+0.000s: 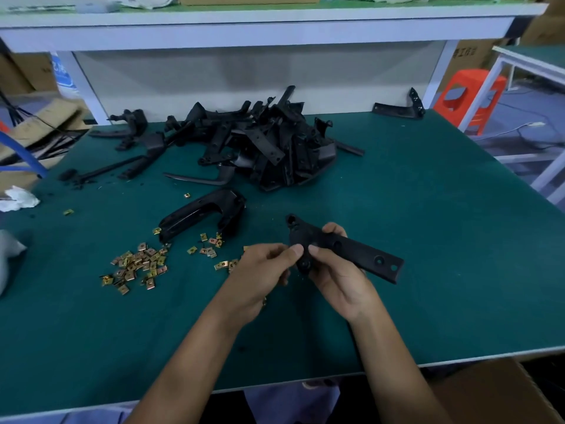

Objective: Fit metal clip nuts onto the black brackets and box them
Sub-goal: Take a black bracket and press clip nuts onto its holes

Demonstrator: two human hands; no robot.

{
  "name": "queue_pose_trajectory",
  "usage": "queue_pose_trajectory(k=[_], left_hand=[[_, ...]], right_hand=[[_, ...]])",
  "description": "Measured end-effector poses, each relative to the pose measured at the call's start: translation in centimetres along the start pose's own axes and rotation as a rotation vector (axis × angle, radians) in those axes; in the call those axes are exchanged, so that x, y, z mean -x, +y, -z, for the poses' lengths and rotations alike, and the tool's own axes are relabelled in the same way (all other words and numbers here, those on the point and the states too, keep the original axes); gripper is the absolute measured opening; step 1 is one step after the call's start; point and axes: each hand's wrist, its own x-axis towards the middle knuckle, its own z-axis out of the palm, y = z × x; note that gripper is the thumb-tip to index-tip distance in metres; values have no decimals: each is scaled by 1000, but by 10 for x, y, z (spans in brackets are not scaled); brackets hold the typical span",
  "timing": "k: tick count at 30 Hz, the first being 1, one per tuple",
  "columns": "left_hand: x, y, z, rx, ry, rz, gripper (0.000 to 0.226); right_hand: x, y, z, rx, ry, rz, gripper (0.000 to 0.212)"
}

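Observation:
Above the green table (428,240), my right hand (339,276) grips a long black bracket (360,252) near its left end. My left hand (263,270) has its fingers curled and its thumb tip pressed on the bracket's lower left end; whether a clip nut sits under the thumb is hidden. Several brass-coloured clip nuts (137,266) lie scattered to the left of my hands. A curved black bracket (201,214) lies just behind them. A large heap of black brackets (269,145) fills the table's far middle.
A cardboard box (501,393) stands below the table's near right edge. One lone bracket (400,108) leans at the far right corner. White crumpled cloth (18,200) lies at the left edge. An orange stool (470,96) stands beyond the table on the right.

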Motion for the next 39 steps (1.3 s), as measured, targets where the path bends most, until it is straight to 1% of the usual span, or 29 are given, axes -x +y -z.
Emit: queue_pose_trajectory(k=[2, 4, 6, 8, 9, 10, 11, 12, 13, 14, 15, 16, 17, 18, 19, 21, 23, 24, 27, 29, 33, 35, 36, 37, 39], left_hand=[[2, -1, -8, 160, 93, 92, 34], [6, -5, -17, 344, 180, 165, 31], [10, -9, -22, 564, 212, 233, 24], [13, -14, -20, 641, 217, 256, 20], [13, -17, -16, 604, 203, 248, 20], [13, -19, -11, 511, 183, 225, 22], [13, -19, -6, 367, 169, 176, 25], [12, -19, 1, 169, 171, 97, 32], [8, -18, 8, -56, 201, -24, 39], [2, -19, 17, -281, 260, -170, 40], [-4, -20, 26, -505, 340, -308, 33], [-11, -19, 33, -721, 382, -392, 20], [-17, -17, 39, -917, 368, -394, 17], [-24, -18, 44, -1071, 315, -346, 24], [-28, -20, 46, -1154, 246, -298, 26], [-29, -22, 46, -1143, 194, -290, 23], [-27, -24, 47, -1048, 258, -330, 18], [-27, -24, 47, -1038, 284, -332, 16], [-27, -24, 48, -1144, 237, -245, 18], [-30, -21, 48, -1150, 224, -209, 19], [-36, -18, 45, -1271, 218, -215, 25], [-36, -18, 43, -1286, 240, -219, 27], [-35, -18, 43, -1247, 251, -223, 26], [-34, -18, 43, -1152, 263, -220, 23], [-29, -17, 44, -852, 271, -178, 18]], right_hand=[[1, 1, 0, 49, 8, 30, 37], [2, 3, -1, 124, 17, 66, 38], [4, 5, -2, 197, 23, 93, 39], [5, 8, -4, 254, 21, 110, 43], [5, 10, -5, 278, 20, 115, 43], [4, 11, -6, 292, 23, 117, 42], [4, 11, -7, 289, 30, 116, 41], [3, 11, -8, 262, 42, 112, 40], [2, 10, -8, 216, 59, 109, 39], [0, 8, -7, 170, 78, 110, 39], [-1, 6, -5, 136, 100, 115, 38], [-2, 4, -3, 114, 119, 119, 38], [-2, 2, -1, 99, 135, 120, 37], [-2, 1, 0, 88, 145, 116, 37], [-2, 1, 0, 77, 150, 109, 36], [-3, 1, 1, 54, 154, 100, 35], [-2, 0, 1, 46, 150, 95, 35], [-2, 0, 1, 46, 144, 93, 35], [-1, 0, -1, 50, 129, 83, 34], [-1, -1, -2, 41, 129, 78, 34], [1, -1, -3, 53, 111, 61, 34], [2, -1, -2, 53, 100, 48, 35], [2, -1, -2, 48, 93, 44, 36], [2, -2, -2, 40, 85, 41, 36], [2, -2, -3, 16, 77, 35, 35]])
